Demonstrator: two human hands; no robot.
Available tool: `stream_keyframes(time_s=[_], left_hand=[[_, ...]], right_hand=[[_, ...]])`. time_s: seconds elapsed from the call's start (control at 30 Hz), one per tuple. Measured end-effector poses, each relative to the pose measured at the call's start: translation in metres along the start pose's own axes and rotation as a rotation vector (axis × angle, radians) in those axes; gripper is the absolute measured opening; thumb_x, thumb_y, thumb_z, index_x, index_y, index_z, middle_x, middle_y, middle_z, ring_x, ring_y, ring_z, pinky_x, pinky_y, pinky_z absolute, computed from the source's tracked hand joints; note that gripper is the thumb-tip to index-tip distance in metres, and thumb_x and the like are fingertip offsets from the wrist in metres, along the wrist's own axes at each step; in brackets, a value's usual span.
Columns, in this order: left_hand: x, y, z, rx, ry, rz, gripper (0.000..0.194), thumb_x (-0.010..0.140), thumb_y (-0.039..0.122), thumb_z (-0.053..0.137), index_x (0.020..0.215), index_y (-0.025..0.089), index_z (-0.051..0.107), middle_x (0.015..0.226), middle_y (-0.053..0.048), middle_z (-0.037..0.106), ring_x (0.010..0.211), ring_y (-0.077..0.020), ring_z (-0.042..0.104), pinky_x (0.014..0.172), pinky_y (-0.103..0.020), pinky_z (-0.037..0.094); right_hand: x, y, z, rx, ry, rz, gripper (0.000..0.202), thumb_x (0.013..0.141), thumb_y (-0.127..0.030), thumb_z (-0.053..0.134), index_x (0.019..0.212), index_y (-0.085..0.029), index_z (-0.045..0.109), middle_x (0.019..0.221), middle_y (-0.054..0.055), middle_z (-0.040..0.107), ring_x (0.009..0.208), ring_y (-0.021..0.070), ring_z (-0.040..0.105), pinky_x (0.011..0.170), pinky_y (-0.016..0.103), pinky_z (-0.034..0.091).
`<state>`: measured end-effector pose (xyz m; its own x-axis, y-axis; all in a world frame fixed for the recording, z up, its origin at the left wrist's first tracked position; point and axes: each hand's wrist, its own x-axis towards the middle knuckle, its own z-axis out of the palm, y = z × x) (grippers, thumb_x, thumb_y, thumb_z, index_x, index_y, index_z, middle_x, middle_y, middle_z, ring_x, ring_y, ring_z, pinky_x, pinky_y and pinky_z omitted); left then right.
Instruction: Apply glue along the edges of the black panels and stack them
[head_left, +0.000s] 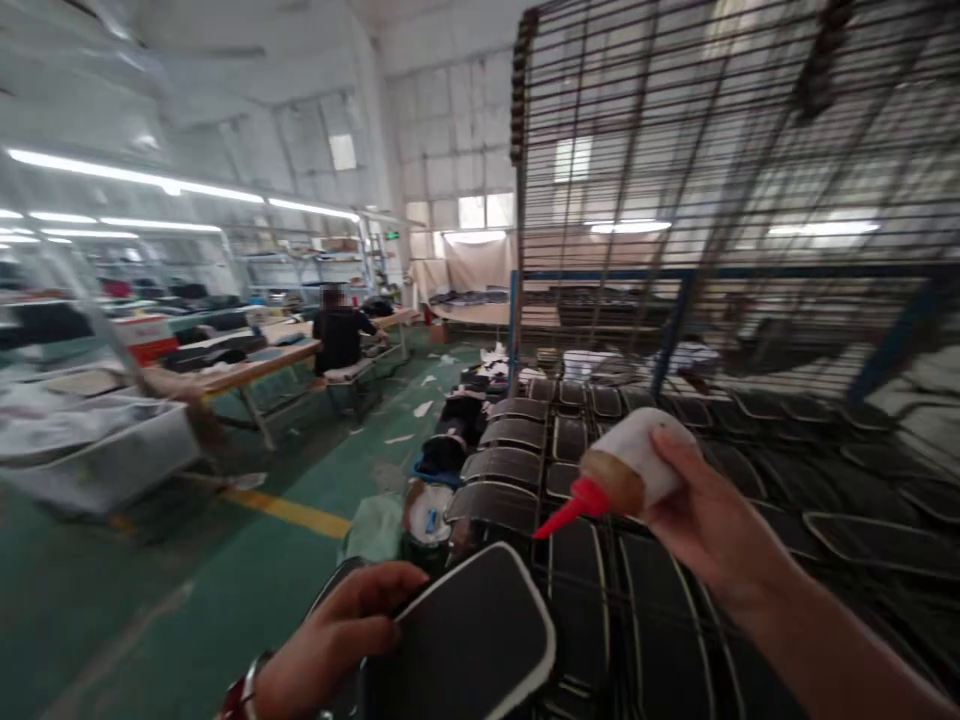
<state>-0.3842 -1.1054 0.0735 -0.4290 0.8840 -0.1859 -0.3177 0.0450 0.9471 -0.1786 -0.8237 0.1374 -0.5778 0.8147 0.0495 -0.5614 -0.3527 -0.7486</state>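
Note:
My left hand (337,635) grips the left edge of a dark rounded panel (469,640) with a pale rim, thumb on its face. In my right hand (701,510) is a white squeeze bottle (637,460) with a red pointed nozzle (574,507), tilted down to the left. The nozzle tip is above the panel's upper right corner, apart from it. Many similar dark panels (652,610) lie in rows on a wire rack beneath and beyond my hands.
A raised wire grid (637,200) stands at the right. At the left are a white bin (97,460) and a long table (255,365), where a person (337,335) in dark clothes sits. Dark bundles (454,430) lie on the floor beside the rack.

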Motion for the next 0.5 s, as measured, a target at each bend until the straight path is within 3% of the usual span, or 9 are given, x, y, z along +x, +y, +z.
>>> stream_keyframes(time_s=[0.13, 0.33, 0.5], left_hand=[[0.005, 0.01, -0.003, 0.077, -0.085, -0.076, 0.031, 0.065, 0.022, 0.076, 0.095, 0.028, 0.08, 0.095, -0.003, 0.081, 0.083, -0.0273, 0.072, 0.074, -0.034, 0.056], [0.014, 0.011, 0.003, 0.109, 0.103, -0.082, 0.028, 0.056, 0.02, 0.078, 0.082, 0.03, 0.08, 0.087, -0.001, 0.082, 0.08, -0.0285, 0.073, 0.07, -0.034, 0.059], [0.016, 0.012, 0.006, 0.099, 0.057, -0.112, 0.028, 0.056, 0.021, 0.077, 0.082, 0.029, 0.08, 0.087, -0.003, 0.082, 0.077, -0.0302, 0.074, 0.068, -0.036, 0.06]], right_hand=[[0.002, 0.007, 0.009, -0.042, -0.109, -0.039, 0.039, 0.064, -0.036, 0.097, 0.092, -0.019, 0.076, 0.085, 0.004, 0.069, 0.073, 0.0185, 0.063, 0.066, 0.025, 0.061], [0.002, 0.006, 0.001, -0.158, -0.203, -0.093, 0.029, 0.075, -0.039, 0.091, 0.092, -0.02, 0.077, 0.079, 0.002, 0.066, 0.067, 0.0156, 0.058, 0.062, 0.021, 0.057], [0.0, 0.004, 0.001, -0.196, -0.274, -0.149, 0.024, 0.08, -0.037, 0.087, 0.095, -0.022, 0.076, 0.08, 0.001, 0.065, 0.069, 0.0158, 0.058, 0.06, 0.02, 0.053]])
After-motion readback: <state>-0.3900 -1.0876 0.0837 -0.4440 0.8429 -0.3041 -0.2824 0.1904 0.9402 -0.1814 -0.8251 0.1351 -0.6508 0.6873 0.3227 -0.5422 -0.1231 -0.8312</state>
